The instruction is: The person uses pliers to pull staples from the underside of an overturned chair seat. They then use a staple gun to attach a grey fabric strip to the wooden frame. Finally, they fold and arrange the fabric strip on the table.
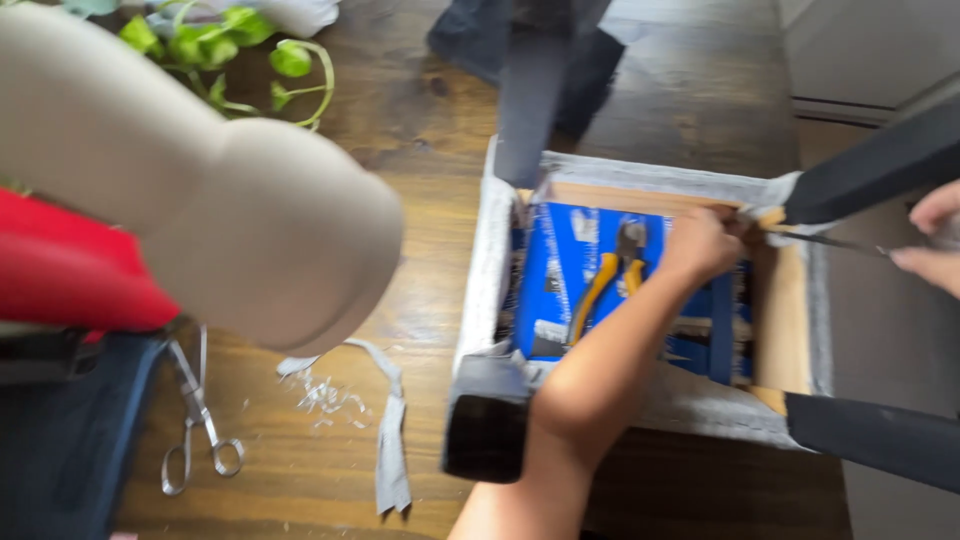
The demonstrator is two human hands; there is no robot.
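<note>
An upturned seat frame (pixel 785 320) of bare wood, edged in grey fabric (pixel 487 260), lies on the floor with black legs sticking out. My left hand (pixel 700 245) reaches across it, fingers curled against the far right corner beside a black leg (pixel 870 170); whether it pinches anything is hidden. My right hand (pixel 930 240) is at the right edge, holding a thin dark metal tool (pixel 830 242) that points left toward that corner. Yellow-handled pliers (pixel 610 275) lie on a blue printed sheet (pixel 560 270) inside the frame.
Scissors (pixel 195 420) and a grey fabric strip (pixel 390 440) with small scraps lie on the wooden floor (pixel 420 120). A beige padded shape (pixel 200 200), a red object (pixel 60 270) and dark blue fabric (pixel 60 440) fill the left. A green plant (pixel 230 45) sits top left.
</note>
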